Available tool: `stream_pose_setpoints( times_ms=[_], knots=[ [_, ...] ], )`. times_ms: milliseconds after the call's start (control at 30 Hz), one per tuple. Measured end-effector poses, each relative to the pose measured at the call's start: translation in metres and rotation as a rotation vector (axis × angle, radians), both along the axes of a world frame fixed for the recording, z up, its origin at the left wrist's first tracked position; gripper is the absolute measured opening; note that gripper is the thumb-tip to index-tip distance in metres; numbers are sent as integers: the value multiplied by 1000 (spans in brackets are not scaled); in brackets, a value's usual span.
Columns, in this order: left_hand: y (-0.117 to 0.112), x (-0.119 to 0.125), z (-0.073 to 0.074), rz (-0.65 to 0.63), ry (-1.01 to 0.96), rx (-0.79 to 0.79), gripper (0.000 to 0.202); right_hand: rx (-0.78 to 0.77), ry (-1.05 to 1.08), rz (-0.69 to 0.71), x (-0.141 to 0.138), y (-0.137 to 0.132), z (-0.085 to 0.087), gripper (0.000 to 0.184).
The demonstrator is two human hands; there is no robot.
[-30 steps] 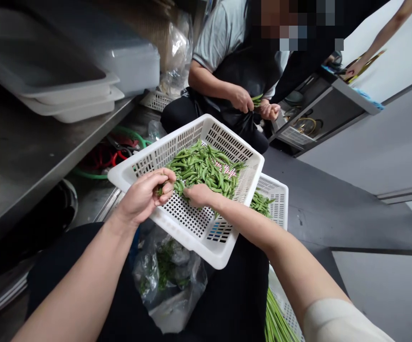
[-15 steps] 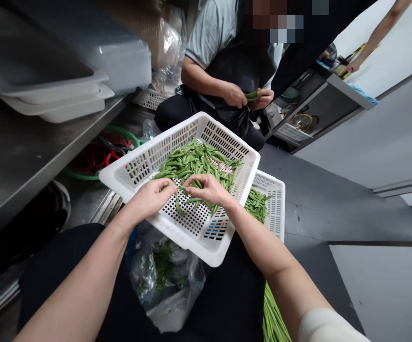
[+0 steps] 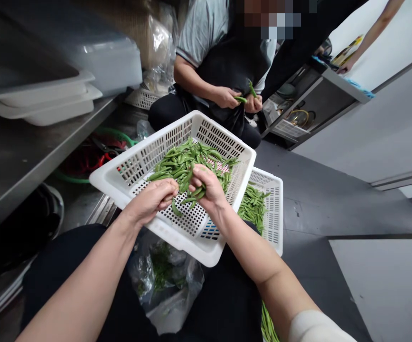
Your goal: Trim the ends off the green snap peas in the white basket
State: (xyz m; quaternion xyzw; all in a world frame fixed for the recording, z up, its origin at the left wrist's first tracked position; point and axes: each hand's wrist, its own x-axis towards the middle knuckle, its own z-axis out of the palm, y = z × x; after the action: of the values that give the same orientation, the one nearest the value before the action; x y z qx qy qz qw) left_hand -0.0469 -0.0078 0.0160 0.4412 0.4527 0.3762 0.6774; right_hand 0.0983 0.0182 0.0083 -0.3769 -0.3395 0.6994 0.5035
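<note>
where the white basket (image 3: 211, 255) sits: above the dark-clothed knees (image 3: 67, 251), slanted in view, probably placed so that both hands work over it and anything let go drops inside.

right hand (image 3: 209, 187): fingers curled, gripping a few held pods (image 3: 198, 194) against the palm; bunching them this way likely leaves the thumb and forefinger free for one pod at a time.

left hand (image 3: 154, 197): closed, thumb pressed to bent fingers, just beside the right hand; whether something small is pinched inside is too hidden to make out.

heap of pods (image 3: 175, 164): inside the basket, mostly toward its far side, beyond the fingertips of both hands; a few loose pods (image 3: 176, 208) lie just below the gap between the hands, on the slatted floor.

clear plastic bag (image 3: 172, 308): between the knees, below the basket's near rim, with leafy green bits (image 3: 161, 268) in it, perhaps kept there for short reach.

second basket (image 3: 274, 213): beside and partly behind the first, holding more pods (image 3: 254, 204), apart from both hands.

person opposite: one hand (image 3: 225, 97) and the other hand (image 3: 253, 103) each grip a pod, near the basket's far edge.
</note>
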Motion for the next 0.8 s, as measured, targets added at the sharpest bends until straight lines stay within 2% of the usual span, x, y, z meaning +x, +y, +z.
stream_pose_setpoints(
  times_ms=[100,233,333,467,600,700,800],
  knots=[
    [-2,-6,2,-90,153,63,10,-135,178,-62,6,5,9,20],
    [-3,-15,4,-182,372,233,14,-186,247,-121,14,7,13,23],
    [-4,-12,3,-121,392,233,15,-171,232,-103,11,4,11,18],
    [-5,1,1,-6,308,198,19,-164,160,-22,-3,-6,6,14],
    [-5,5,0,43,329,316,21,-147,151,-8,-9,-10,4,16],
    [-6,-1,2,28,339,406,23,-211,193,124,-3,-5,1,21],
    [-6,-7,7,-82,326,469,26,-280,122,383,7,3,-5,42]
  ],
)
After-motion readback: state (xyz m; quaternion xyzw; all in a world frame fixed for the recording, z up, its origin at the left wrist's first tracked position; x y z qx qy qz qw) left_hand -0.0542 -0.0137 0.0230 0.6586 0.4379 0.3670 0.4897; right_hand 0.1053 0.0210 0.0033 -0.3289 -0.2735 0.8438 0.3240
